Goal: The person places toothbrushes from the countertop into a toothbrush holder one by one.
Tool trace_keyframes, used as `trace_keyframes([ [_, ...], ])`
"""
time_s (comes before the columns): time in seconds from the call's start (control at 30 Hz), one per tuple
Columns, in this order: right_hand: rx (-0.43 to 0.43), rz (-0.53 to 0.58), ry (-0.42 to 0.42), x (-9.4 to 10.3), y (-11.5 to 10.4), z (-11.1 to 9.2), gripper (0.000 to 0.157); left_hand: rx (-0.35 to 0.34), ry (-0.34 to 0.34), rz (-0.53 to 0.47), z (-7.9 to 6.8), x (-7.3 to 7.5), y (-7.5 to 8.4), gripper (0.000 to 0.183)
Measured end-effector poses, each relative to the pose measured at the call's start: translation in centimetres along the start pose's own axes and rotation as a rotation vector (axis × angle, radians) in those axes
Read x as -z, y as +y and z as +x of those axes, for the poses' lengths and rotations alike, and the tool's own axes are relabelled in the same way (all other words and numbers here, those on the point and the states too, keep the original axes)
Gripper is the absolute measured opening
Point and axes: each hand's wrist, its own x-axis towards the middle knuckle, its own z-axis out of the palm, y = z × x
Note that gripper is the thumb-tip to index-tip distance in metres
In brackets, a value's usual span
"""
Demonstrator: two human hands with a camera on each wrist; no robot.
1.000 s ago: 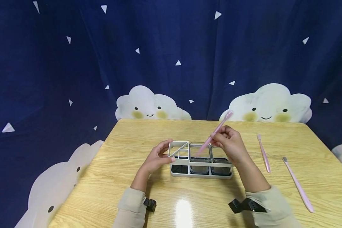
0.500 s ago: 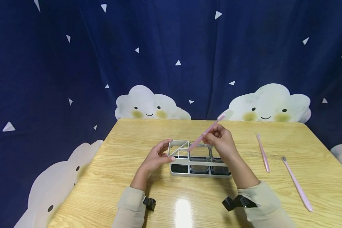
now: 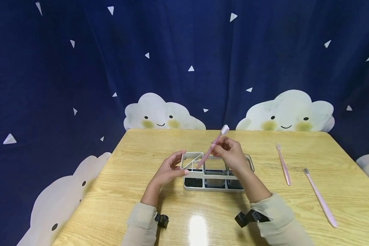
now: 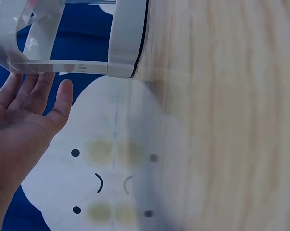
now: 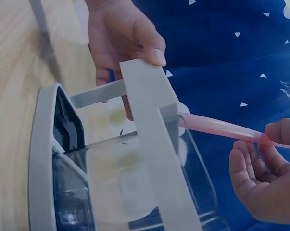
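Note:
A white toothbrush holder (image 3: 215,177) stands on the table, its left end divided by a slanted bar into small openings. Clear cups (image 3: 215,183) fill its other places. My left hand (image 3: 167,172) holds that divided end, thumb at the front and fingers behind; the left wrist view shows the same hand (image 4: 27,115) beside the white frame. Between thumb and fingers, my right hand (image 3: 232,155) pinches a pink toothbrush (image 3: 209,150), bristles up and tilted right. The brush handle's lower end is at the small front opening; in the right wrist view the handle (image 5: 221,129) reaches the top frame.
Two more pink toothbrushes lie on the table to the right, a shorter one (image 3: 283,165) and a longer one (image 3: 319,198) with a grey head. A dark blue curtain (image 3: 178,41) hangs behind the wooden table (image 3: 135,147).
My right hand has moved left with the toothbrush, bringing its lower end from above the middle cup to the small divided opening. The brush now stands steeper. My left hand has stayed in place.

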Motion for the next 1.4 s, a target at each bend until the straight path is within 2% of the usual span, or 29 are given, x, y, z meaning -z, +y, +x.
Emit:
trace_keyframes([
  [0.33, 0.009, -0.013, -0.049, -0.9, 0.9, 0.1, 0.008, 0.014, -0.008, -0.002, 0.1, 0.0, -0.1, 0.069],
  [0.63, -0.051, -0.046, -0.059, -1.4, 2.0, 0.3, 0.006, -0.009, -0.013, -0.023, -0.1, -0.1, -0.2, 0.07],
  [0.97, -0.02, -0.162, -0.105, -1.4, 2.6, 0.6, 0.01, -0.016, -0.007, -0.018, 0.2, -0.1, -0.1, 0.069],
  [1.23, -0.081, -0.224, -0.138, -1.7, 2.7, 0.7, 0.006, -0.01, -0.01, -0.028, 0.2, 0.0, -0.1, 0.07],
  [1.4, -0.074, -0.26, -0.148, -1.8, 2.7, 0.6, 0.008, -0.009, -0.015, -0.036, 0.2, 0.1, -0.1, 0.07],
])
